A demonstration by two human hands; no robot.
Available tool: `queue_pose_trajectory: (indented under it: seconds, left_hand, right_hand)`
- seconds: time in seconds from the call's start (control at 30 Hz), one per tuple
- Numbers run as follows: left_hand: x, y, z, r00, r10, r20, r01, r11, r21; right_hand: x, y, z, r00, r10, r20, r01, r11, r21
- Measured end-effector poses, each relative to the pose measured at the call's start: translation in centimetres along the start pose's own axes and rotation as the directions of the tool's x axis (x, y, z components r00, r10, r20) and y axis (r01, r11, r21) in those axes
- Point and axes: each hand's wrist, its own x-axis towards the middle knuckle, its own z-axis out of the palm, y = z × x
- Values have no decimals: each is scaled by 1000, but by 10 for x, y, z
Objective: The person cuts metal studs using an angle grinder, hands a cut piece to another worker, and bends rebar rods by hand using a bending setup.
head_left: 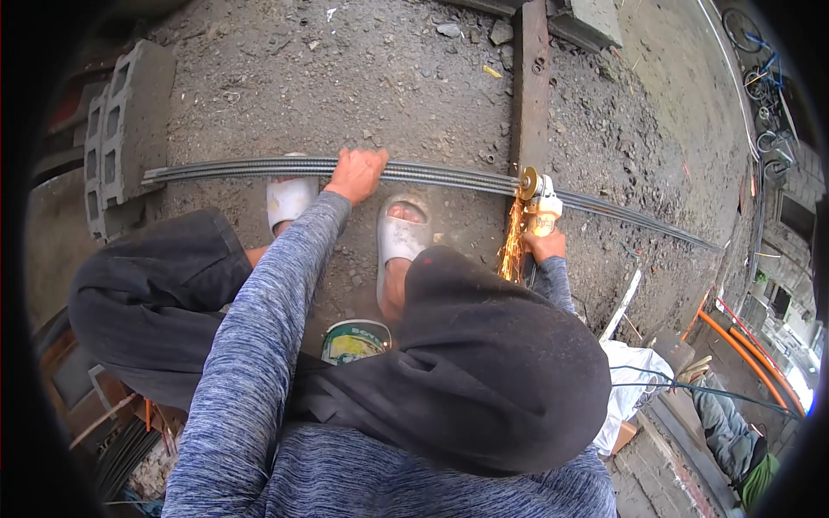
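Observation:
A bundle of ribbed steel rebar runs crosswise in front of me. My left hand is closed around it, left of the middle. In my right hand is an angle grinder, gripped by its body. Its round disc meets the rebar just over a timber beam. Orange sparks stream from there toward me. The bars' left end lies by grey hollow concrete blocks; their right end reaches out over the dirt. The fingers of my right hand are partly hidden behind the grinder.
My feet in pale slides stand close behind the rebar. A green-and-white bucket sits between my legs. At right lie a white sack, a dark cord and orange pipes. Bicycles stand at far right.

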Motion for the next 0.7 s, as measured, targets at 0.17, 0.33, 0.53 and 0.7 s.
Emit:
queue_pose_trajectory:
  seconds: [0.17,0.33,0.53,0.7]
  left_hand:
    - [-3,-3,0,1000,-10,21,10,1000,6]
    - [2,3,-10,994,-40,105,42,999,-17]
    - [4,4,-10,995,-35,89,39,998,-45]
    - [-2,-5,-9,994,-45,102,51,997,-61]
  right_hand:
    - [-14,1,1,997,48,68,-52,998,47]
    - [-21,8,3,998,47,34,-49,998,45]
    - [-22,34,8,1000,6,21,-7,999,36]
    - [-41,3,7,999,40,22,-40,999,12]
